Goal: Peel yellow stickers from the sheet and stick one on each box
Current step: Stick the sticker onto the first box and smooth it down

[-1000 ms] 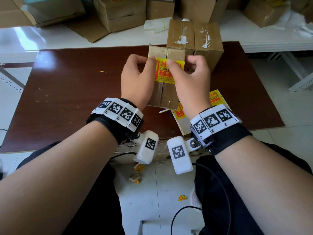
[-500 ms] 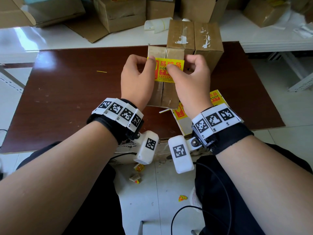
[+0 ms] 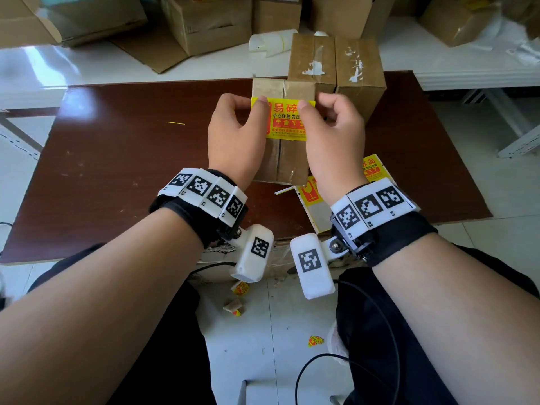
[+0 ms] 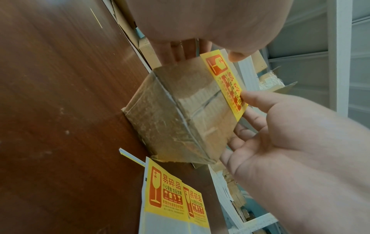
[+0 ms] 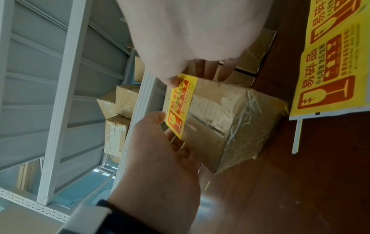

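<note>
A yellow sticker point(image 3: 287, 119) with red print is stretched between both hands just over the top of a small taped cardboard box point(image 3: 280, 163) on the brown table. My left hand point(image 3: 253, 106) pinches its left end and my right hand point(image 3: 307, 106) pinches its right end. From the left wrist view the sticker point(image 4: 224, 85) hangs tilted above the box point(image 4: 176, 114). The right wrist view shows the same sticker point(image 5: 182, 104) close over the box point(image 5: 230, 123). The sticker sheet point(image 3: 317, 210) lies right of the box, under my right wrist, with two stickers point(image 4: 170, 199) on it.
Two taller taped boxes point(image 3: 336, 62) stand side by side right behind the small box. More cartons point(image 3: 204, 21) and a white paper roll point(image 3: 271, 42) lie on the white surface beyond the brown table point(image 3: 117, 159). Paper scraps point(image 3: 315, 341) litter the floor between my knees.
My right thumb has slid slightly toward the sticker's far edge. Both hands still hold the sticker over the box in almost the same place.
</note>
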